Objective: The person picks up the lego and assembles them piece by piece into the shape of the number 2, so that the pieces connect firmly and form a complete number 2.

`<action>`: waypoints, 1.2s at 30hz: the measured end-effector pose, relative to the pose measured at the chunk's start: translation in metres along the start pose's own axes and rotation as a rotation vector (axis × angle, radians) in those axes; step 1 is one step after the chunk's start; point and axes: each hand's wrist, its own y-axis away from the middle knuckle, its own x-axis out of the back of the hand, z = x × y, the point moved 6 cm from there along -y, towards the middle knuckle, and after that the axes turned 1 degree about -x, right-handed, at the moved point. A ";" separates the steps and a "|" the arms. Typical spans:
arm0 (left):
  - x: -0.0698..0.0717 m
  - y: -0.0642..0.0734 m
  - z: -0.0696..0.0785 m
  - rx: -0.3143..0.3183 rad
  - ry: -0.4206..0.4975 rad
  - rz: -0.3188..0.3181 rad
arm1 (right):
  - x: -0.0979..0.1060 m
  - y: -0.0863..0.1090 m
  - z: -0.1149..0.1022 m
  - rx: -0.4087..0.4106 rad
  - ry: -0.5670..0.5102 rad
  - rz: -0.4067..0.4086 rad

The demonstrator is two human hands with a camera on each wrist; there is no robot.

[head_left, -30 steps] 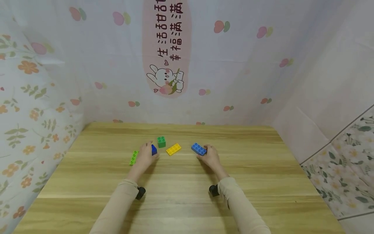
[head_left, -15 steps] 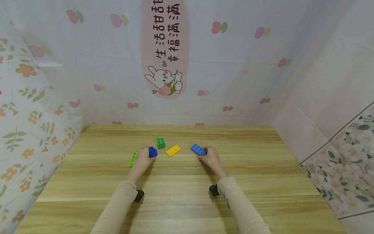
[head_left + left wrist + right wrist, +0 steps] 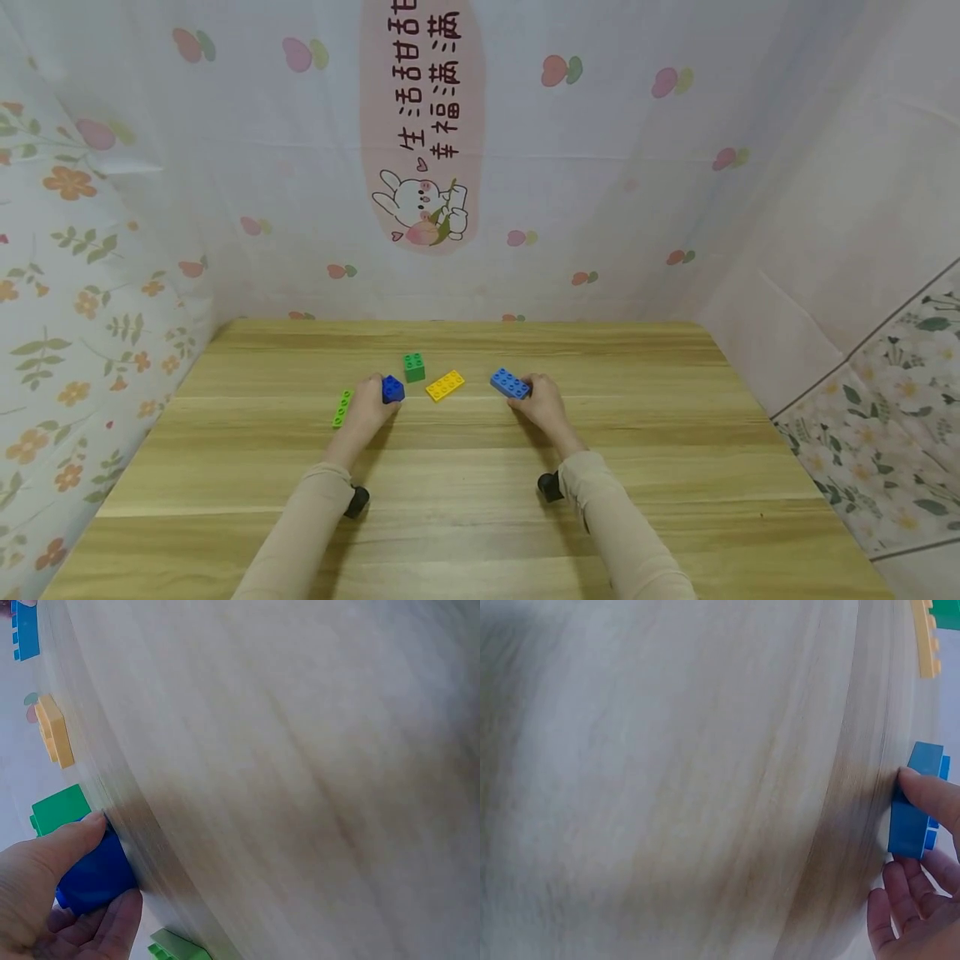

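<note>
My left hand (image 3: 369, 405) pinches a dark blue toy building brick (image 3: 392, 390) between thumb and fingers, its studs facing up. In the left wrist view, the thumb lies along one side of that dark blue brick (image 3: 99, 874) and the fingertips on another. On the right, my right hand (image 3: 542, 403) grips one end of a lighter blue eight-stud brick (image 3: 510, 383). The right wrist view has the thumb on the near face of this lighter brick (image 3: 912, 817), with fingertips at its lower end.
A green four-stud brick (image 3: 414, 367) stands just behind the dark blue one. Between the hands lies a flat yellow brick (image 3: 446, 385). Left of my left hand is a lime green brick (image 3: 342, 408), partly covered by it. Patterned cloth (image 3: 585, 208) hangs behind the wooden table (image 3: 465, 483).
A second ago my left fingers reached over the dark blue brick; now they are lower at its side and its studs show. The right hand keeps its grip, nearly still.
</note>
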 end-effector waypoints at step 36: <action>0.004 -0.001 -0.002 -0.001 0.064 -0.028 | 0.015 0.013 -0.026 0.079 -0.151 -0.106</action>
